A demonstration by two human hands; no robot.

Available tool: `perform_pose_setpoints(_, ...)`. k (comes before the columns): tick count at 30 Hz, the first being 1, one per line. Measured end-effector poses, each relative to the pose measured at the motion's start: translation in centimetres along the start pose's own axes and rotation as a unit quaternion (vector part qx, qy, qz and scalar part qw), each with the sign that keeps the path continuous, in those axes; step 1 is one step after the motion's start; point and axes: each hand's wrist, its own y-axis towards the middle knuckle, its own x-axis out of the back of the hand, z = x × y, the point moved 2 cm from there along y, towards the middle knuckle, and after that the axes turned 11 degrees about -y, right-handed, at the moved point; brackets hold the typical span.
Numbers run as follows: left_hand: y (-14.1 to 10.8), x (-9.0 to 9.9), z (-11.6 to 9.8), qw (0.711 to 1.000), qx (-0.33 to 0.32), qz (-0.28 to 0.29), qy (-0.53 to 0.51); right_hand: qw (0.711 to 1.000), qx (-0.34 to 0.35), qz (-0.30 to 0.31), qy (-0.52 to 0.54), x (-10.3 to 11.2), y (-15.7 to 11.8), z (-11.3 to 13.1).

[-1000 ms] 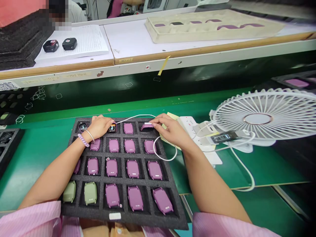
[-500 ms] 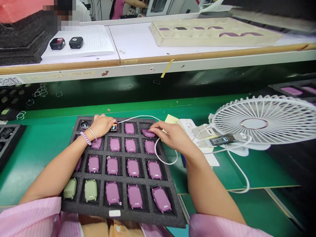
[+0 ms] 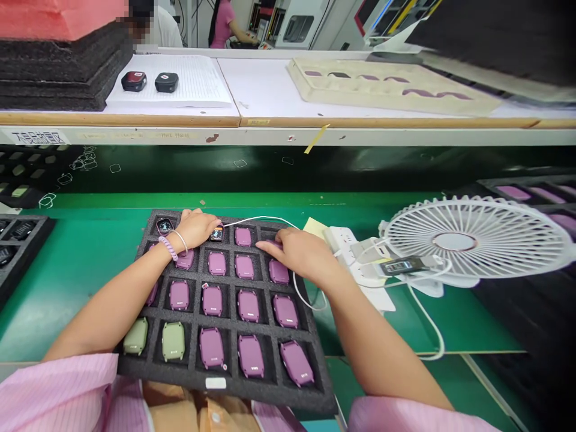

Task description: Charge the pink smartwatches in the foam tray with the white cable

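While my left hand [image 3: 197, 228] touches a lit watch [image 3: 216, 234], my right hand [image 3: 300, 251] overlaps the tray [image 3: 270, 390], both grips' closure and hold unclear.

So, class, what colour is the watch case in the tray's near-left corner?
The watch case is pale green; the head view shows it.

Open bench [image 3: 94, 258] left of the foam tray [image 3: 189, 373], white cable [image 3: 265, 217] looping over its right edge, fan [image 3: 454, 240] beyond

Purple case [image 3: 275, 245] mostly behind right hand [image 3: 300, 253]
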Motion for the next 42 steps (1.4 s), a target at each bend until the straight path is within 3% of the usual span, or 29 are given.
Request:
perform_pose_setpoints(4,0.1,0.3,0.0,0.999,0.011,-0.014,-0.044,0.996,0.072,0.044,0.031,-0.4,0.9,-0.2)
perform_pose_setpoints(7,0.0,0.6,-0.1,0.995,0.020,-0.035,-0.091,0.978,0.150,0.015,0.147,-1.3,1.1,-2.2)
perform_pose_setpoints(10,-0.1,0.6,-0.3,0.990,0.024,-0.069,-0.117,0.937,0.160,0.010,0.312,-2.0,0.8,-3.8)
perform_pose_setpoints(12,-0.2,0.5,-0.4,0.988,0.023,-0.092,-0.123,0.880,0.128,0.014,0.457,-2.4,0.5,-4.4)
perform_pose_setpoints(15,-0.1,0.4,-0.8,0.986,0.020,-0.113,-0.124,0.739,0.072,-0.019,0.669,-3.0,0.5,-4.5)
perform_pose_setpoints(17,0.0,0.4,-1.4,0.984,0.012,-0.126,-0.123,0.654,0.058,-0.053,0.752,-3.4,0.8,-4.3)
perform_pose_setpoints(19,0.2,0.4,-2.3,0.984,-0.003,-0.128,-0.123,0.610,0.051,-0.088,0.786,-3.8,1.3,-4.0)
perform_pose_setpoints(21,0.4,0.2,-3.5,0.986,-0.024,-0.111,-0.122,0.587,0.044,-0.118,0.799,-4.2,1.6,-4.0)
perform_pose_setpoints(25,0.7,-1.0,-5.4,0.994,-0.056,-0.044,-0.086,0.572,0.044,-0.139,0.807,-5.2,1.6,-4.6)
perform_pose_setpoints(30,1.0,-1.9,-6.6,0.997,-0.076,0.013,-0.024,0.612,0.013,-0.158,0.775,-5.9,1.2,-5.9)
perform_pose_setpoints(36,1.1,-1.5,-9.1,0.969,-0.161,0.014,0.189,0.603,0.021,-0.159,0.781,-5.1,0.7,-5.7)
perform_pose_setpoints(39,1.2,-1.6,-9.8,0.964,-0.160,0.022,0.210,0.620,0.019,-0.156,0.768,-4.8,0.5,-5.4)
perform_pose_setpoints(42,1.1,-1.8,-9.4,0.975,-0.139,0.020,0.174,0.611,0.009,-0.160,0.775,-4.7,0.5,-5.4)
